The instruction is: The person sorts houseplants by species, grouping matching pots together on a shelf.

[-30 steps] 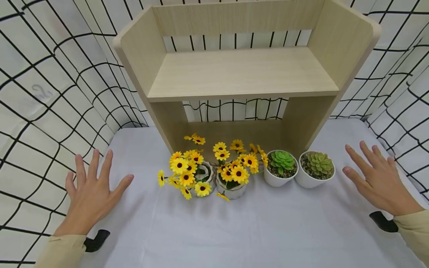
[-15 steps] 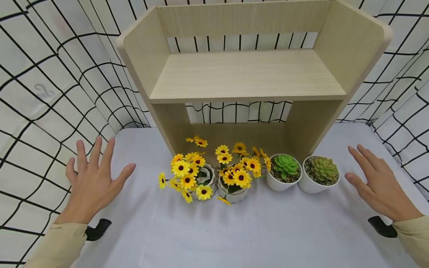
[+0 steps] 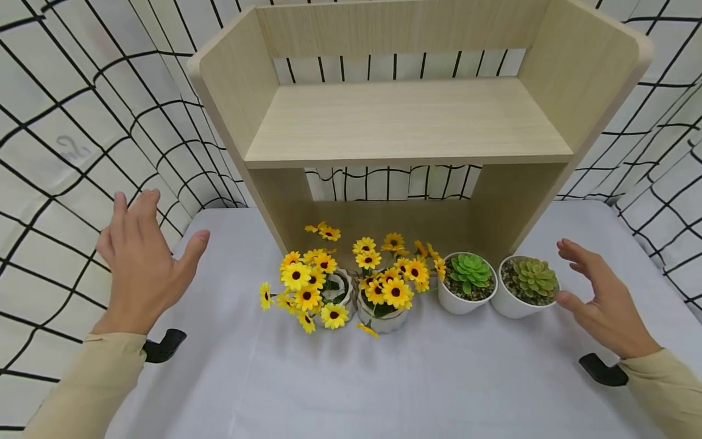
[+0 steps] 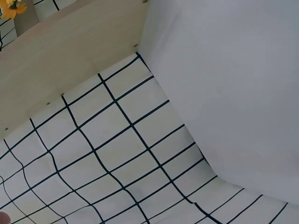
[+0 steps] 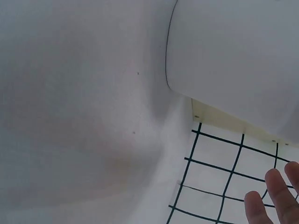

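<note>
My right hand [image 3: 609, 302] is just right of a white pot with a pale green succulent [image 3: 528, 286], thumb tip close to its rim, fingers loosely bent. In the right wrist view the pot's white wall [image 5: 229, 56] looms large beside my fingers [image 5: 279, 191]. A brighter green succulent in a white pot [image 3: 466, 283] stands to its left. Farther left are two wrapped pots of yellow flowers, one at centre [image 3: 384, 317] and one beside it [image 3: 337, 299]. My left hand [image 3: 144, 262] hovers at the left with thumb spread, holding nothing.
A two-tier pale wooden shelf [image 3: 406, 122] stands behind the pots, its side panel [image 4: 74, 56] filling part of the left wrist view. Black wire grid [image 3: 82, 183] walls the left, back and right. A white cloth [image 3: 340, 390] covers the table.
My right hand has moved left toward the pale green succulent's pot, its fingers bending. My left hand has risen a little, its fingers drawing together. The pots stay where they were.
</note>
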{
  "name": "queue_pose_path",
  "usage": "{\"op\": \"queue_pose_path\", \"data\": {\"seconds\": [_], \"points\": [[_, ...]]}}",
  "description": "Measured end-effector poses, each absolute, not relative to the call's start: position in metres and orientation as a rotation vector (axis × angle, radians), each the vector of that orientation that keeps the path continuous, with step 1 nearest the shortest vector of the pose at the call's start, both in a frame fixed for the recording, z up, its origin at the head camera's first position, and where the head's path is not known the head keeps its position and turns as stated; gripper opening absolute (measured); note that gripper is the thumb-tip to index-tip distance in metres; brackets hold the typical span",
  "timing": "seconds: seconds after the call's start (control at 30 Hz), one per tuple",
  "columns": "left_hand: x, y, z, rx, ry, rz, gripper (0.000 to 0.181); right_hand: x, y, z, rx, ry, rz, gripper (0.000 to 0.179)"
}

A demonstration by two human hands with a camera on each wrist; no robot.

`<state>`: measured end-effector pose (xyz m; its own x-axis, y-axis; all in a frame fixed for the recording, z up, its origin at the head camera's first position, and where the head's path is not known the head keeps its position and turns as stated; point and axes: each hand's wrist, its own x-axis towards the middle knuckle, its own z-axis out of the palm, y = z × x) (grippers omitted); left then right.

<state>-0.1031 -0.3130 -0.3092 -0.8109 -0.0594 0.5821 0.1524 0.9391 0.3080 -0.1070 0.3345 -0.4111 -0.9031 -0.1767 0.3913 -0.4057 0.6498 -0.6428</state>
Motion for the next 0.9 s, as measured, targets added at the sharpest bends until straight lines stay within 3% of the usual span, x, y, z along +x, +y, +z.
{"op": "queue_pose_path", "data": {"seconds": [0.33,0.9], "points": [[-0.121,-0.300,-0.286,-0.129,-2.283,-0.446,0.089,-0.113,0.326,-0.427,0.525,-2.511,1.373,0.114],[-0.156,-0.267,-0.241,-0.214,-2.120,-0.411,0.100,-0.114,0.315,-0.440,0.425,-2.576,1.506,0.126]]}}
